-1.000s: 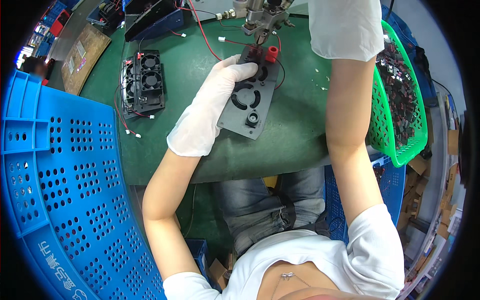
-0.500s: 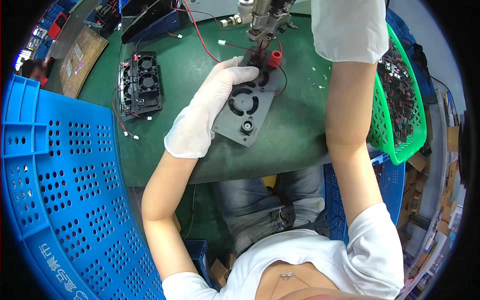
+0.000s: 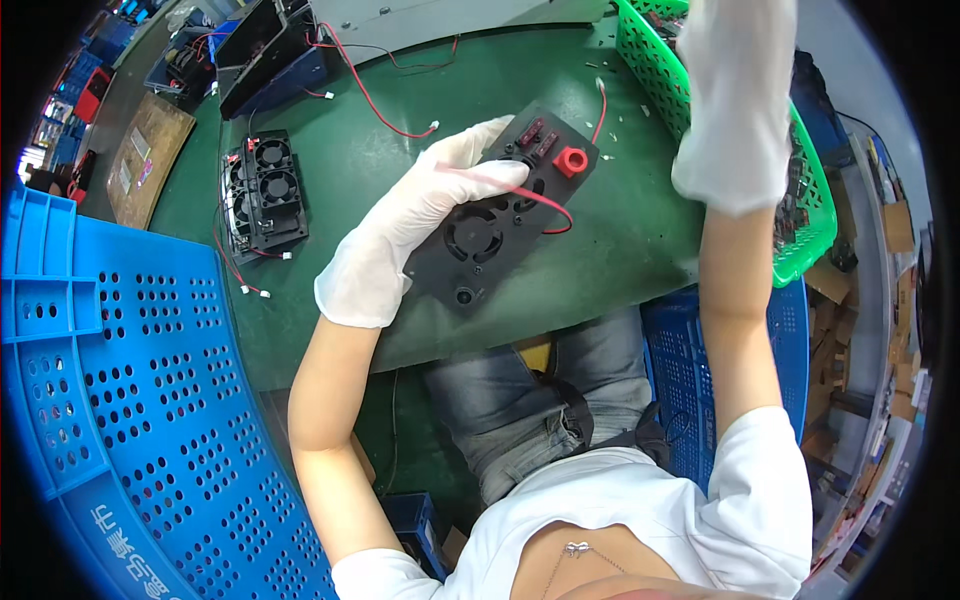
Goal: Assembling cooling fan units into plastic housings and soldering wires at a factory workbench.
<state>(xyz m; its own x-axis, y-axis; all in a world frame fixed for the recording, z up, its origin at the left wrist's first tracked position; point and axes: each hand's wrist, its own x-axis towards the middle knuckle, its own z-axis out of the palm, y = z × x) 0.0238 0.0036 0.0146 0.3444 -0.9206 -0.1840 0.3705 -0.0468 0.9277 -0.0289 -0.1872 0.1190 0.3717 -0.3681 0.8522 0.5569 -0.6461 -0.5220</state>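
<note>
A dark flat panel [image 3: 447, 262] is gripped at its left edge by my gloved left hand [image 3: 440, 185], thumb on top and the other fingers out of sight beneath. Set in the panel are a round fan [image 3: 472, 234], dark red narrow parts [image 3: 538, 138], a red round-holed part [image 3: 571, 161] and a black round part near its lower corner. A red wire [image 3: 556, 207] loops across it. High at the right, near the green basket [image 3: 806, 245], my right hand [image 3: 735, 110] is raised in a white glove; its fingers are beyond the upper edge.
Left on the green table [image 3: 340, 180] lies another black fan panel [image 3: 270, 190] with loose wires. A large blue perforated crate [image 3: 150, 350] stands at my left. At the back are a dark box [image 3: 265, 60] and a red wire with a white plug [image 3: 400, 128]. Small dark parts fill the basket.
The metal tool over the panel has gone from view. The panel has turned and tilted in my left hand, uncovering the dark red parts. My right hand has shifted right and slightly nearer.
</note>
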